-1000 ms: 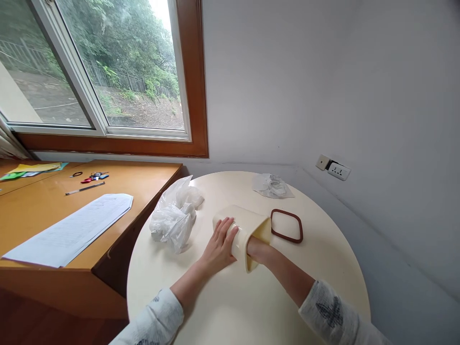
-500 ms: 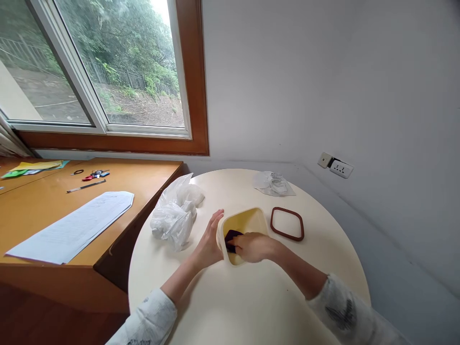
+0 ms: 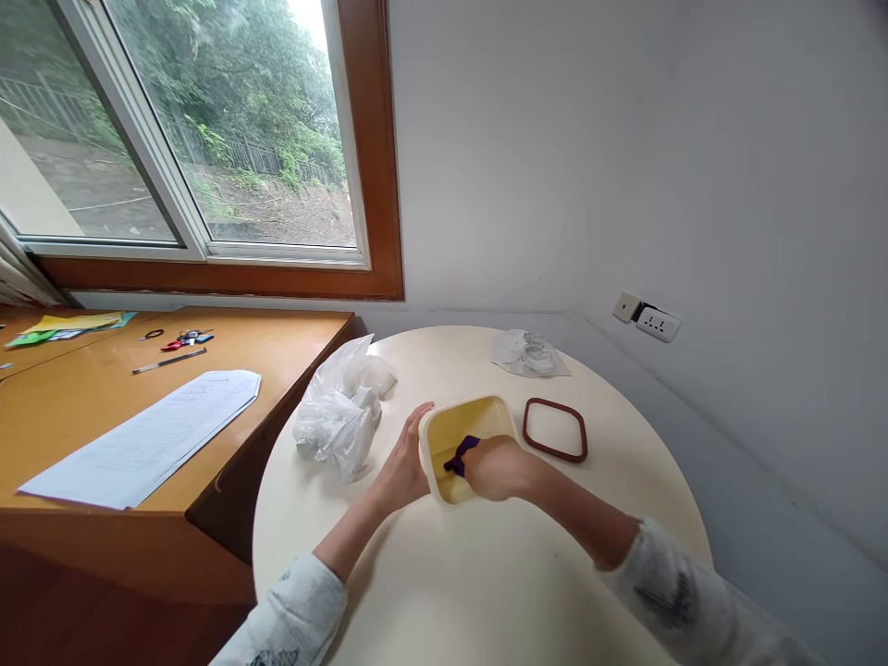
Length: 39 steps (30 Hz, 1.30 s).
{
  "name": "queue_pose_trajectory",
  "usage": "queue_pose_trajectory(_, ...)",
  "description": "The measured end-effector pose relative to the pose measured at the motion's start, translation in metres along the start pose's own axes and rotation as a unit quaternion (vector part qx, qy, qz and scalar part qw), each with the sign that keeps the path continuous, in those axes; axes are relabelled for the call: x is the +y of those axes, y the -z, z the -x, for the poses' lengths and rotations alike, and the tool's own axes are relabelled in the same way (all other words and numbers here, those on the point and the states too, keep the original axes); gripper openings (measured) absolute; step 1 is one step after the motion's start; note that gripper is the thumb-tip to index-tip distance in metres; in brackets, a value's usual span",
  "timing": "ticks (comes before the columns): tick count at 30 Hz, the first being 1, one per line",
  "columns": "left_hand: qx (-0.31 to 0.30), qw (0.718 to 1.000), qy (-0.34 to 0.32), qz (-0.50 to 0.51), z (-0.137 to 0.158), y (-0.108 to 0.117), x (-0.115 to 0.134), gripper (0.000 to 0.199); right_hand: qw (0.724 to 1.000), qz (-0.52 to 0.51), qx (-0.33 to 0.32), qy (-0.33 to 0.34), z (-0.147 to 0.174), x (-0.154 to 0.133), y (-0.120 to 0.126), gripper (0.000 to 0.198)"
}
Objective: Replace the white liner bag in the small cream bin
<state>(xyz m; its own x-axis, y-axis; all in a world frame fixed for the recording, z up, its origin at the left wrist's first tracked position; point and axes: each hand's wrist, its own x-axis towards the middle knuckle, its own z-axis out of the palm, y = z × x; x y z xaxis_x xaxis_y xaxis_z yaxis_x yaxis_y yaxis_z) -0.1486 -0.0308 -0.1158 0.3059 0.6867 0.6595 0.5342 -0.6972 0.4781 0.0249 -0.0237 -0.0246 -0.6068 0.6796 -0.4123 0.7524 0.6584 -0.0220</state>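
Note:
A pale yellow square bin [image 3: 478, 413] is tipped on the round table, its opening facing me. My left hand [image 3: 406, 467] grips its left wall, fingers along the outside and rim. Over the opening, my right hand [image 3: 496, 467] is closed on a dark purple cloth [image 3: 463, 455], which shows in part inside the bin. The right fingertips are hidden behind the back of the hand. Just right of the bin lies a brown-red square ring [image 3: 555, 430], flat on the table.
The round cream table [image 3: 450, 592] carries a crumpled white plastic bag [image 3: 339, 407] at left and a smaller clear bag [image 3: 531, 353] at the back. On the wooden desk [image 3: 312, 338] are papers [image 3: 153, 439], a pen [image 3: 168, 361] and keys [image 3: 187, 339]. A socket [image 3: 658, 323] is on the wall.
My right hand has risen slightly and moved right, drawing the purple cloth away from the bin's left wall. My left hand keeps its hold on the bin.

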Motion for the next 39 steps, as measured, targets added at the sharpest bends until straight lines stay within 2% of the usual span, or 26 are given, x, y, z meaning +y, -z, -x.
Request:
queue_pose_trajectory(2,-0.011,1.000,0.007,0.012,-0.002,0.002,0.001,0.103,0.999,0.000,0.029,0.032,0.025,0.001,0.000,0.022)
queue_pose_trajectory(5,-0.035,0.998,0.024,0.041,-0.008,0.006,0.003,0.103,0.983,-0.030,0.150,0.100,0.049,0.008,-0.013,0.028)
queue_pose_trajectory(8,-0.059,0.994,0.049,0.072,-0.016,0.011,0.006,0.105,0.956,-0.023,0.260,0.133,0.048,0.019,-0.037,0.027)
queue_pose_trajectory(11,-0.084,0.989,0.081,0.090,-0.021,0.016,0.007,0.113,0.937,0.021,0.316,0.149,0.034,0.030,-0.056,0.039)
queue_pose_trajectory(13,-0.081,0.987,0.112,0.084,-0.020,0.016,0.007,0.111,0.933,0.030,0.329,0.141,0.026,0.032,-0.061,0.043)
queue_pose_trajectory(17,-0.016,0.987,0.159,0.032,-0.009,0.003,0.008,0.082,0.932,-0.016,0.357,0.058,0.014,0.023,-0.056,0.040)
queue_pose_trajectory(19,0.011,0.988,0.156,0.012,-0.003,-0.010,0.010,0.087,0.931,-0.061,0.359,0.009,0.008,0.014,-0.048,0.035)
queue_pose_trajectory(21,0.029,0.990,0.137,-0.009,0.000,-0.024,0.013,0.102,0.930,-0.110,0.348,-0.035,0.001,0.006,-0.039,0.027)
queue_pose_trajectory(24,0.058,0.990,0.114,-0.059,-0.003,-0.040,0.014,0.110,0.923,-0.166,0.343,-0.059,-0.007,-0.006,-0.029,0.020)
queue_pose_trajectory(29,0.102,0.982,0.125,-0.102,-0.013,-0.045,0.010,0.093,0.912,-0.204,0.355,-0.036,-0.013,-0.017,-0.029,0.020)
queue_pose_trajectory(33,0.115,0.982,0.109,-0.101,-0.015,-0.039,0.005,0.094,0.908,-0.215,0.359,-0.003,-0.005,-0.019,-0.035,0.021)
queue_pose_trajectory(39,0.099,0.986,0.092,-0.100,-0.015,-0.032,0.000,0.104,0.932,-0.246,0.262,0.050,0.021,0.000,-0.025,0.031)
